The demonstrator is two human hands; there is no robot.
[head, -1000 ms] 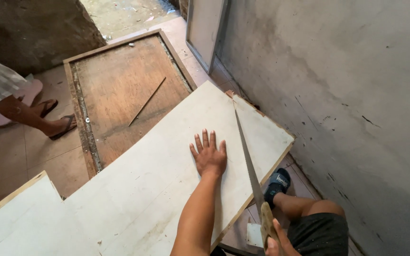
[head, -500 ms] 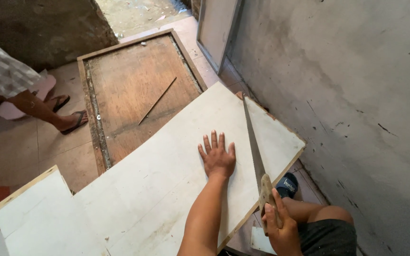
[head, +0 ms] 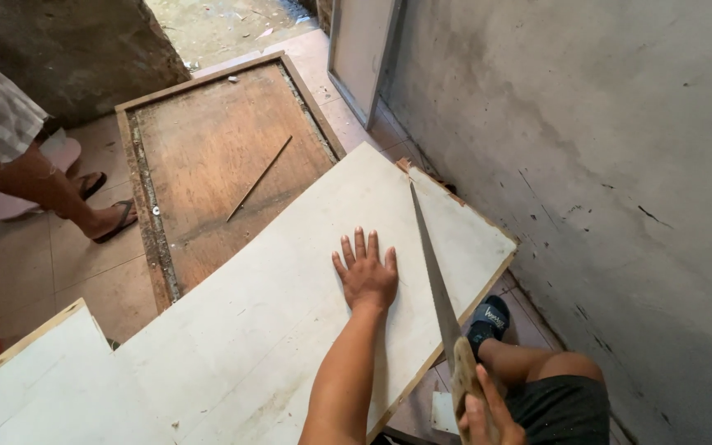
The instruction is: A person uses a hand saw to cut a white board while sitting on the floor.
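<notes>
matt white board [head: 290, 313], metal saw [head: 432, 264]

Handsaw [head: 432, 272] across white board [head: 290, 305] (left hand [head: 367, 274] flat)

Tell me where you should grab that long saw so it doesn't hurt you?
Grab the long steel handsaw by its pale wooden handle at the near end, coming from behind, as the right hand does. The thin blade runs away across the white board, so keep your hand off it.

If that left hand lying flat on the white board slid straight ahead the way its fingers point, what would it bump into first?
The left hand points up across the white board. It would likely slide off the board's far edge, then reach the brown wooden panel on the floor; the thin stick lies slightly left of that line.
</notes>
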